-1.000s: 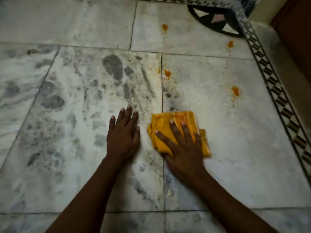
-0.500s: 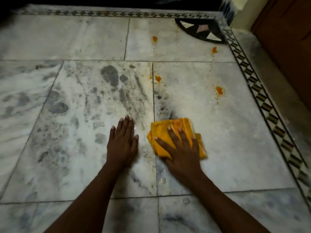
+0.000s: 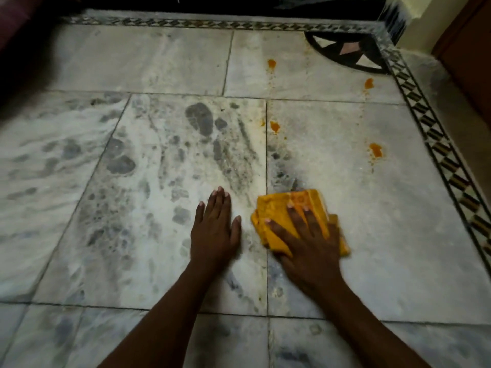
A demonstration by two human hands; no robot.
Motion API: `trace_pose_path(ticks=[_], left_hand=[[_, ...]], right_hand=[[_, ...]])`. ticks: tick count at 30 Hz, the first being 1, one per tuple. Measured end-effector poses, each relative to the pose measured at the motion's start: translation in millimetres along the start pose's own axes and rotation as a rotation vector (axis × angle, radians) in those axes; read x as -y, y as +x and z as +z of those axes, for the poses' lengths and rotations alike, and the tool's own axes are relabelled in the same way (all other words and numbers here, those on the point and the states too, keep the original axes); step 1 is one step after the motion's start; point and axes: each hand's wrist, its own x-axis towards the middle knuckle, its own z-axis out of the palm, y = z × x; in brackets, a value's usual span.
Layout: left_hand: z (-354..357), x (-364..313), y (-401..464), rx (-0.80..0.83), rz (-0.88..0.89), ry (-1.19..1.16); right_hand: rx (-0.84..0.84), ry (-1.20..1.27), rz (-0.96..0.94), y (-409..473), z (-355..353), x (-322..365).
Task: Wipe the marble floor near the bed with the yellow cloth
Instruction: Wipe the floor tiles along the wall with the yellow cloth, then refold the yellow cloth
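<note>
The marble floor [image 3: 164,181] fills nearly the whole view: pale slabs with grey veining, dark smudges on the slab left of the central grout line and a cleaner slab right of it. A patterned inlay border [image 3: 438,144] runs along the far and right edges of the floor, and a dark strip beyond the far border may be the underside of the bed, though it is too dim to be sure.

Taking the yellow cloth [image 3: 289,208] as the landmark: it lies folded on the floor just right of the central grout line. The right hand [image 3: 310,243] lies flat on top of it, fingers straight and spread, pressing it down rather than gripping it. The left hand [image 3: 215,229] rests just left of the cloth, palm down on bare marble with fingers straight and close together, apparently as a brace.

Beyond the cloth sit four orange spots: the nearest orange spot [image 3: 275,126] straight ahead by the grout line, a second spot [image 3: 376,150] ahead and to the right, and two farther spots [image 3: 271,63] [image 3: 368,83] near the far border.

The wiping stroke itself seems to be the step in hand. Next, the cloth likely needs pushing forward under steady flat pressure to reach the nearest spot, then working right and onward to the others.
</note>
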Motion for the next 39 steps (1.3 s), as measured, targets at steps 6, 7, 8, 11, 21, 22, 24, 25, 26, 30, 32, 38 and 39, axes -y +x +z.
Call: trace_pose_path(ticks=[6, 7, 8, 11, 21, 22, 24, 25, 26, 30, 32, 38, 39], left_hand=[[2, -3, -2, -0.009, -0.035, -0.003], [1, -4, -3, -0.021, -0.05, 0.005], [0, -4, -3, -0.027, -0.074, 0.013], [-5, -3, -3, -0.029, -0.167, 0.017], [-8, 0, -12, 0.066, -0.13, -0.001], [-8, 1, -12, 0.061, -0.13, -0.014], [-9, 5, -11, 0.047, -0.129, -0.069], [-12, 6, -10, 0.037, -0.122, -0.106], [-12, 9, -11, 0.023, -0.129, -0.147], [-19, 10, -9, 0.027, -0.136, -0.286], [-25, 5, -10, 0.058, -0.215, -0.408], [-72, -49, -1, -0.017, -0.242, -0.935], [-82, -58, 5, 0.024, -0.207, -0.991]], right_hand=[[-0.015, 0.06, 0.448, 94, 13, -2], [0.008, 0.079, 0.422, 112, 17, 11], [0.023, 0.077, 0.35, 122, 21, 24], [0.074, 0.022, 0.018, 110, 21, 52], [0.163, 0.12, 0.551, 127, 2, -4], [0.186, 0.15, 0.579, 147, 3, 16], [0.224, 0.177, 0.449, 167, 12, 55], [0.209, 0.179, 0.305, 164, 11, 70], [0.199, 0.169, 0.151, 150, 13, 81], [0.254, 0.207, -0.087, 78, -17, 62], [0.324, 0.406, 0.054, 62, -30, 36], [0.127, 1.372, 0.456, 67, -117, 13], [0.124, 1.421, 0.478, 66, -128, 12]])
